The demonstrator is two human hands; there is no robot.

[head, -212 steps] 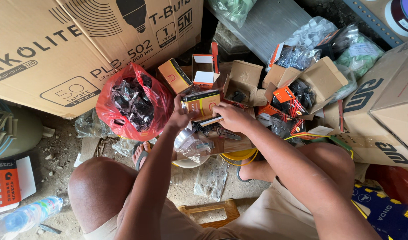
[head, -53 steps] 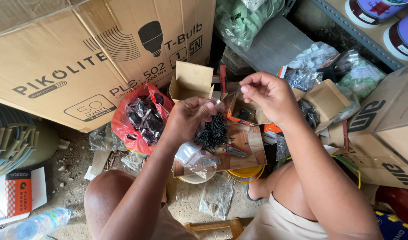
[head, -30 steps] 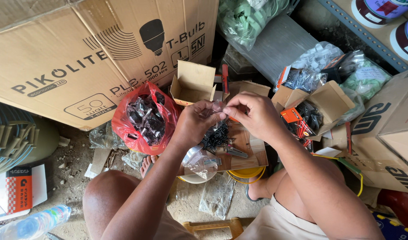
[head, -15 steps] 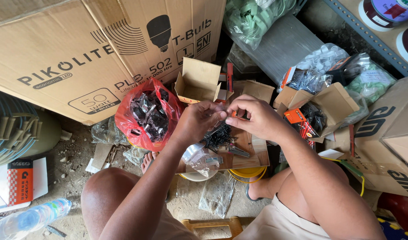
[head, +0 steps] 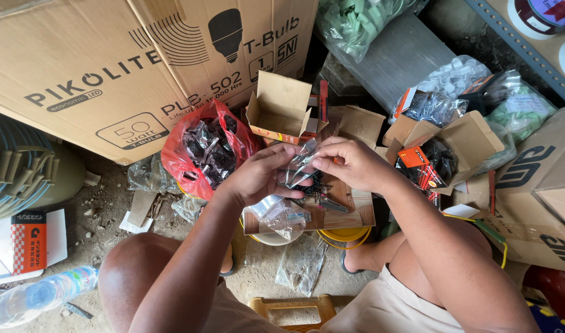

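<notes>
Your left hand (head: 258,179) and right hand (head: 350,163) meet in front of you, and both grips are pinched on one small clear plastic packet (head: 298,169) that hangs between the fingertips. The packet sits right at the grip, thumb and forefinger of each hand clamped on its upper edge, left hand on its left side, right hand on its right. Its long axis seems to run roughly from one grip to the other, slightly tilted; what is inside it is too small to tell.

Just below the grip lies a flat brown cardboard sheet (head: 356,216) with a heap of small dark screws (head: 313,188) on it, and a crumpled clear plastic bag (head: 282,213) sits under your left wrist. Left of the grip, near your left hand, a red plastic bag of dark packets (head: 205,151) stands open. Just beyond the grip is a small open cardboard box (head: 282,105). Right of the grip is an open carton of dark parts (head: 443,154).
</notes>
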